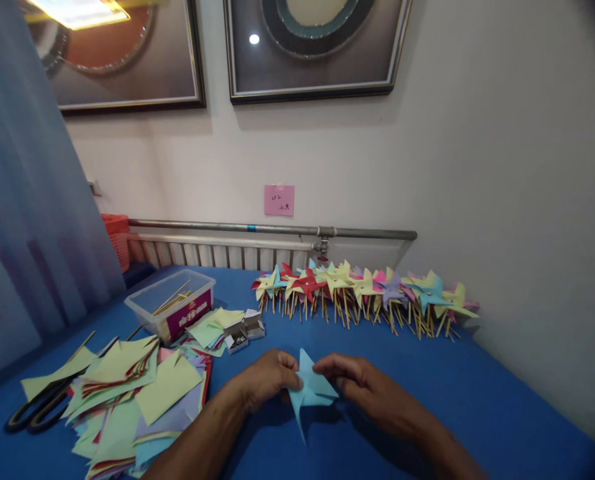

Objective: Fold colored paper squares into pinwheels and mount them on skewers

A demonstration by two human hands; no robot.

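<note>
A light blue paper pinwheel (313, 388) is held over the table, some of its blades folded in toward the middle and one point hanging down. My left hand (270, 380) pinches it near the centre, with the thumb on top and the other fingers partly behind the paper. On the other side, my right hand (365, 385) is beside the pinwheel, its index fingertip at the upper blade and the rest of the fingers loosely bent near the right corner. Whether that fingertip presses on the paper is unclear. No stick shows on this pinwheel.
Finished pinwheels on sticks (357, 287) line the wall. To the left are stacked coloured paper pieces (122, 380), black-handled scissors (42, 403), a plastic tub (197, 308) with sticks, and a small box (237, 339) of metal bits. The blue tabletop (477, 400) meets the wall at right.
</note>
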